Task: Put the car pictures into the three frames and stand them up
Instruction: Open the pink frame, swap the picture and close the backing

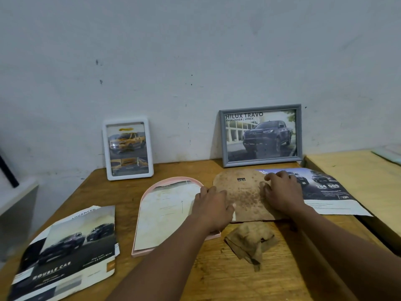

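Note:
A white frame (128, 148) with a yellow truck picture and a grey frame (261, 135) with a dark truck picture stand against the wall. A pink arched frame (152, 216) lies flat on the table with a pale sheet inside. Beside it lies its brown arched backing board (243, 196), on top of a car picture (321, 187). My left hand (213, 207) rests on the pink frame's right edge, fingers touching the board. My right hand (282, 192) presses on the board's right side with bent fingers. A loose brown stand piece (251, 240) lies below the board.
Car brochure pages (69, 250) lie at the wooden table's (217, 279) front left. A lighter wooden surface (355, 177) adjoins on the right. The wall stands right behind the frames. A grey ledge (15, 198) sits at the left.

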`<action>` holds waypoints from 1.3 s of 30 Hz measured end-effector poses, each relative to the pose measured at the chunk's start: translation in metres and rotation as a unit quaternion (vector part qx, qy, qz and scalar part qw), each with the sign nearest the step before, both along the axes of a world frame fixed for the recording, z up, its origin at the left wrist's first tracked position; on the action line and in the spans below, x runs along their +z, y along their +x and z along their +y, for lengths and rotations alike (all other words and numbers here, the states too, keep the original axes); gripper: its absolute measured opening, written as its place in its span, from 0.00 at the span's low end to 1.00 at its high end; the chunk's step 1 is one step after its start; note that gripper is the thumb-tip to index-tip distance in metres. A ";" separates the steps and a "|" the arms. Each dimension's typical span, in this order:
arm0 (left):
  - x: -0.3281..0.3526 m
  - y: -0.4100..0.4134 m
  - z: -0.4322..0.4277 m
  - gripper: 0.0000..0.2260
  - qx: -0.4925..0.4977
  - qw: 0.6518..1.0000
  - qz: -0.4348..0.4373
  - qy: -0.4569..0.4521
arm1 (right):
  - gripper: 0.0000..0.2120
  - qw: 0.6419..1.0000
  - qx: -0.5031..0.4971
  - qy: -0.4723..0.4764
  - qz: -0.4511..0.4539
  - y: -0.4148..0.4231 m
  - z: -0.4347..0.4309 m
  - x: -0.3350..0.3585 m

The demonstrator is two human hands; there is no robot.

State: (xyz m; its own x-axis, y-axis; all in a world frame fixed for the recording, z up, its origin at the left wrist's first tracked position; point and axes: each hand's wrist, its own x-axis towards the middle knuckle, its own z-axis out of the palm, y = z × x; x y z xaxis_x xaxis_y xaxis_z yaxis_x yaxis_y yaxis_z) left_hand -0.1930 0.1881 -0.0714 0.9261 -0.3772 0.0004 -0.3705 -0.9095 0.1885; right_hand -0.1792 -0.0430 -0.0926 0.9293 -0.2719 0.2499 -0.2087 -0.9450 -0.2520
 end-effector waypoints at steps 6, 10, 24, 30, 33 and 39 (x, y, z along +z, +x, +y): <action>0.012 -0.001 0.038 0.23 0.037 0.993 -0.050 -0.096 | 0.11 0.988 0.128 0.070 -0.049 0.003 0.066 0.034; 0.006 0.002 0.095 0.24 0.114 0.985 -0.067 -0.108 | 0.18 0.972 0.210 0.091 0.047 0.004 0.135 0.041; -0.033 -0.009 0.166 0.27 0.171 0.978 -0.038 -0.109 | 0.31 0.979 0.183 0.075 0.041 -0.006 0.207 0.013; -0.032 -0.007 0.169 0.26 0.164 0.977 -0.045 -0.130 | 0.29 0.967 0.198 0.146 -0.069 -0.011 0.211 0.027; -0.025 -0.009 0.165 0.26 0.165 0.972 -0.063 -0.154 | 0.26 0.947 0.219 0.206 -0.117 -0.012 0.204 0.038; -0.007 -0.002 0.142 0.26 0.143 0.970 -0.078 -0.181 | 0.22 0.928 0.185 0.285 -0.153 -0.012 0.176 0.061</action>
State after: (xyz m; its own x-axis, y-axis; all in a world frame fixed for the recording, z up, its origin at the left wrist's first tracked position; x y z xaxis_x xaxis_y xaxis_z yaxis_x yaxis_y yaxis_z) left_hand -0.1953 0.3297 -0.0781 0.9708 -0.0543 0.2336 -0.1630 -0.8641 0.4762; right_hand -0.1915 0.1333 -0.0312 0.8947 -0.1185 0.4308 0.2665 -0.6323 -0.7275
